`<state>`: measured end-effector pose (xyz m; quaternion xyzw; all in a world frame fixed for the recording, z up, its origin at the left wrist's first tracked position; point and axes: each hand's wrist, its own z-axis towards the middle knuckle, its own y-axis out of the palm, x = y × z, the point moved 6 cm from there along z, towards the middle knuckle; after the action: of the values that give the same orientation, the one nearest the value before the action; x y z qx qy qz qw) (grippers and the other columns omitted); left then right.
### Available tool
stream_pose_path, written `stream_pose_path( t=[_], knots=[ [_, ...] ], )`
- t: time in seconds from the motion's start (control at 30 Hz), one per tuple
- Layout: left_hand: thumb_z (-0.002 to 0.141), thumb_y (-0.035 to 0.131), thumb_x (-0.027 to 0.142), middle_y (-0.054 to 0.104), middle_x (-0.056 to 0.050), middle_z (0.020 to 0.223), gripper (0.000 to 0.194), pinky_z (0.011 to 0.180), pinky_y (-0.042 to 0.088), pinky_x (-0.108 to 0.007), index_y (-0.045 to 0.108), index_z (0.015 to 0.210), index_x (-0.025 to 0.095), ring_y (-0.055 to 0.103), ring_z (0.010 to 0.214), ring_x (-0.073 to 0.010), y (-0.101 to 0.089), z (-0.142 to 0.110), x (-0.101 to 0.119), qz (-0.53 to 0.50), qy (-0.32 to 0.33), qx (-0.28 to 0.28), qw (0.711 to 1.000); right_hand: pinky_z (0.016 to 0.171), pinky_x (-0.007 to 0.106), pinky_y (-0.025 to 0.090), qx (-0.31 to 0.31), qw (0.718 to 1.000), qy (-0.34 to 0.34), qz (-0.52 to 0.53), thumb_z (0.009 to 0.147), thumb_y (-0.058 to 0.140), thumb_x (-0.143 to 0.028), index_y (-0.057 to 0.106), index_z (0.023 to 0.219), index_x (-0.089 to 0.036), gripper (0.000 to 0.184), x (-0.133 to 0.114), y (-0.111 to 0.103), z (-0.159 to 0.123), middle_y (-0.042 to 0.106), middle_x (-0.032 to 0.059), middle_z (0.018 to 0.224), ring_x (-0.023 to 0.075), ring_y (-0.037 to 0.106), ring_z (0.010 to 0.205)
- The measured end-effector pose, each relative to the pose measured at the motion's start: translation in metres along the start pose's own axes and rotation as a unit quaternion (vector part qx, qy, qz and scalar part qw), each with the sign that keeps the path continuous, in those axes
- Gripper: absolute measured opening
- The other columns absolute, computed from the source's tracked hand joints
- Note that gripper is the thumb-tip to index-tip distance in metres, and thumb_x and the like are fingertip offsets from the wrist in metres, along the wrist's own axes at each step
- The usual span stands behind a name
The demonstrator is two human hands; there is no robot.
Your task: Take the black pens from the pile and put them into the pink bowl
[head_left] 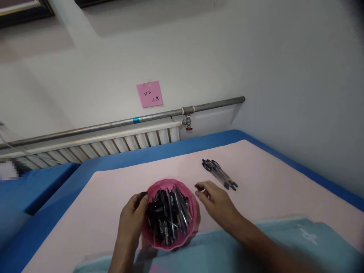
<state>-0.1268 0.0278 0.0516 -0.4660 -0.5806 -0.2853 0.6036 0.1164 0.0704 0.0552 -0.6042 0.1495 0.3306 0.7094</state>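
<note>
A pink plastic cup (159, 185) packed with several black pens (170, 216) stands near the front of a pale pink table surface (113, 201). My left hand (131, 218) is wrapped round the cup's left rim and holds it. My right hand (217, 203) hovers just right of the cup, its fingers pinched on a small white thing I cannot make out. A short way beyond that hand, a bundle of several black pens (219, 174) lies flat on the table, slanting away to the right.
A teal cloth (284, 242) covers the near edge. A blue border (176, 149) rims the pink surface. Behind it run a white radiator (93, 146) and a grey pipe (125, 122), with a pink sticky note (149, 94) on the wall.
</note>
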Motion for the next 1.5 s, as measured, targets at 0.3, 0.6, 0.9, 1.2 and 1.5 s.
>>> stream_pose_path(
  t=[0.3,0.6,0.9,1.2,1.5],
  knots=[
    [0.061,0.065,0.051,0.065,-0.002,0.067,0.038,0.057,0.042,-0.026,0.066,0.078,0.017,0.057,0.064,-0.0185,0.004,-0.004,0.004,0.043,0.022,-0.020,0.999,0.071,0.038,0.039,0.013,0.983,0.080,-0.167,0.080,0.039,-0.008,0.058,0.101,-0.007,0.029,0.064,-0.019,0.028,0.060,0.0200,0.097,0.0299,0.054,0.088],
    [0.064,0.064,0.051,0.065,-0.002,0.070,0.037,0.061,0.042,-0.027,0.065,0.081,0.018,0.057,0.068,-0.0189,0.013,-0.006,0.002,0.038,0.024,-0.061,0.997,0.063,0.035,0.037,-0.016,0.985,0.118,-0.126,0.073,0.042,-0.005,0.063,0.079,-0.012,0.023,0.065,-0.017,0.026,0.063,0.0164,0.084,0.0275,0.058,0.079],
    [0.067,0.066,0.047,0.035,0.010,0.045,0.032,0.036,0.018,-0.017,0.056,0.074,0.017,0.025,0.038,-0.0032,0.043,-0.023,-0.001,-0.187,-0.083,-0.175,0.963,0.041,0.020,0.030,-0.186,0.923,0.121,0.314,0.071,0.045,-0.023,0.061,0.092,-0.016,0.028,-0.013,0.013,-0.014,0.047,-0.0058,0.053,0.0076,0.038,0.041],
    [0.065,0.069,0.042,0.029,0.012,0.044,0.035,0.035,0.014,-0.016,0.044,0.067,0.018,0.018,0.036,-0.0015,0.037,-0.019,0.006,-0.269,-0.085,-0.156,0.947,0.039,0.019,0.022,-0.332,0.861,0.144,0.357,0.060,0.048,-0.015,0.058,0.069,-0.018,0.014,-0.038,0.041,-0.039,0.038,-0.0084,0.046,0.0061,0.032,0.041],
    [0.067,0.063,0.044,0.053,0.003,0.053,0.027,0.048,0.034,-0.021,0.059,0.065,0.017,0.047,0.052,-0.0103,-0.004,0.003,-0.002,0.031,0.008,-0.042,0.999,0.040,0.020,0.018,-0.295,0.847,0.157,0.413,0.065,0.046,-0.017,0.049,0.065,-0.019,0.004,-0.033,0.039,-0.033,0.036,-0.0092,0.044,0.0051,0.026,0.038]
  ],
)
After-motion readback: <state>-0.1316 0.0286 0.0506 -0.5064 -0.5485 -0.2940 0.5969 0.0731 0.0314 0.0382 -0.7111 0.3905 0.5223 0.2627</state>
